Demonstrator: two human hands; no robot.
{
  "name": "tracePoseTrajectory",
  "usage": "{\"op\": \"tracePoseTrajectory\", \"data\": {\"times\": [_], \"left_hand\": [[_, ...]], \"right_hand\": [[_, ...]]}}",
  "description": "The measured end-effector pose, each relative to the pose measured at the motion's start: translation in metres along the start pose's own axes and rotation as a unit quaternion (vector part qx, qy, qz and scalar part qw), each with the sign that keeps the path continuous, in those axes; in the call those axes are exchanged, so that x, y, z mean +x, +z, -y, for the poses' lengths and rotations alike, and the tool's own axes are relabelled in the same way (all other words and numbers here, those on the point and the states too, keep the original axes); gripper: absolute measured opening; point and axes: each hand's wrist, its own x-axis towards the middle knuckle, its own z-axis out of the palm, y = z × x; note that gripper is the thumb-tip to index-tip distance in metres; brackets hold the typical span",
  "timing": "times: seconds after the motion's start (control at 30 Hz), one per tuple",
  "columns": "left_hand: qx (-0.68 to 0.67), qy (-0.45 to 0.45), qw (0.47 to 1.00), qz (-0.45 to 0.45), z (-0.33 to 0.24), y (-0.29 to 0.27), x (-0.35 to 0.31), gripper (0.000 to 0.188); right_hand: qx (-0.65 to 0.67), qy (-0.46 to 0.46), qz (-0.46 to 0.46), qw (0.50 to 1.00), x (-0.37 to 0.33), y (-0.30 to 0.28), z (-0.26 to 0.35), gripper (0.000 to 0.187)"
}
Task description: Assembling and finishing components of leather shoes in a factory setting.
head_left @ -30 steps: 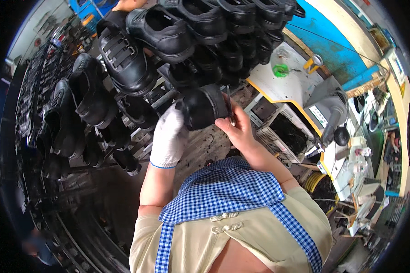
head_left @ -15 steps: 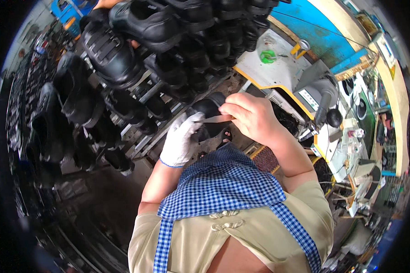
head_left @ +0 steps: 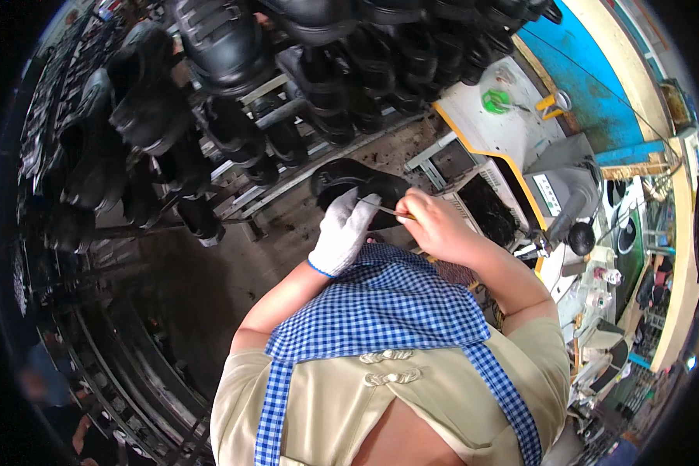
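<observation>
My left hand [head_left: 342, 231], in a white knit glove with a blue cuff edge, grips a black shoe [head_left: 349, 172] in front of the apron. The shoe lies sideways, its far left end rounded and its opening partly in shadow. Bare, my right hand [head_left: 440, 227] pinches a thin, pale, stick-like tool [head_left: 390, 210]. The tool points left across the near side of the shoe, its tip close to the gloved fingers. Whether that tip touches the shoe I cannot tell.
A metal rack [head_left: 287, 175] full of black shoes [head_left: 224, 46] stands ahead and to the left. On the right, a white table [head_left: 485, 140] holds a green cup [head_left: 495, 101], a yellow-handled object [head_left: 551, 104] and a grey machine [head_left: 565, 180]. A crate [head_left: 457, 208] with dark contents sits below.
The shoe has turned to lie more sideways. The tool appears thinner now, its tip nearer the gloved fingers, and my right hand sits lower. The whole view has shifted, moving the rack upward.
</observation>
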Motion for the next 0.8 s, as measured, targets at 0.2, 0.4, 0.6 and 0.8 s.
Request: {"op": "tracePoseTrajectory", "data": {"times": [0.2, 0.4, 0.6, 0.8], "left_hand": [[-0.22, -0.118, 0.968, -0.031, 0.014, 0.018, -0.003, 0.025], [-0.378, -0.093, 0.914, -0.116, -0.015, 0.025, -0.001, 0.034], [-0.527, -0.186, 0.825, -0.081, -0.022, 0.025, -0.015, 0.039], [-0.589, -0.228, 0.775, 0.009, -0.035, 0.023, -0.028, 0.045]], "right_hand": [[0.1, 0.053, 0.118, 0.987, -0.027, 0.021, -0.046, 0.019], [0.346, 0.146, 0.002, 0.927, -0.049, 0.055, -0.09, 0.018], [0.39, 0.032, -0.138, 0.91, -0.022, 0.033, -0.064, 0.044], [0.311, -0.002, -0.121, 0.943, -0.001, 0.006, -0.034, 0.041]]}}
